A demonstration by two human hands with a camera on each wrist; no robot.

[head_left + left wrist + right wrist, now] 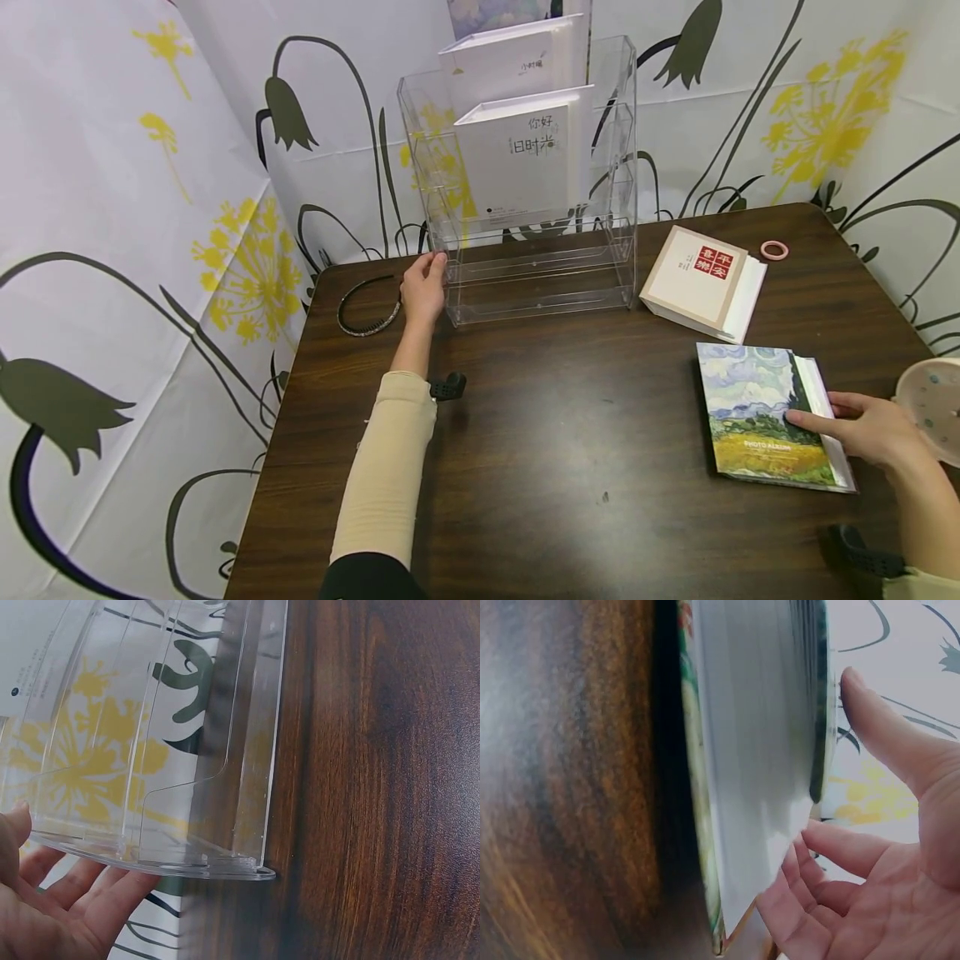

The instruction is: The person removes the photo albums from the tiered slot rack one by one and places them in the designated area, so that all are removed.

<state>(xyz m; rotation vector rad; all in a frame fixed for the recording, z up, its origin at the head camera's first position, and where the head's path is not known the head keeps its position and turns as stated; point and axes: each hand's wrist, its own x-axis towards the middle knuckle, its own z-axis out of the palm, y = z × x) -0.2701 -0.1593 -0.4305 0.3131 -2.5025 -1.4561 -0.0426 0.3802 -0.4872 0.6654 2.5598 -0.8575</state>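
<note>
In the head view, my left hand (423, 287) grips the lower left side of a clear acrylic rack (540, 308). The left wrist view shows the thumb on one side of the panel edge and the fingers behind it. White album-like books stand in the rack, a front one (517, 167) and another one (517, 62) behind it. My right hand (873, 429) is at the right edge of a photo album (757, 417) with a painted landscape cover, lying flat. Its thumb extends over the cover; in the right wrist view, the relaxed fingers are by the page edges (754, 750).
A thick cream book (697, 275) with red squares lies right of the rack, near a pink ring (774, 250). Left of the rack lies a dark headband (367, 329). A round pale clock (933, 404) is at the right edge. Patterned cloth hangs behind the brown table (540, 467).
</note>
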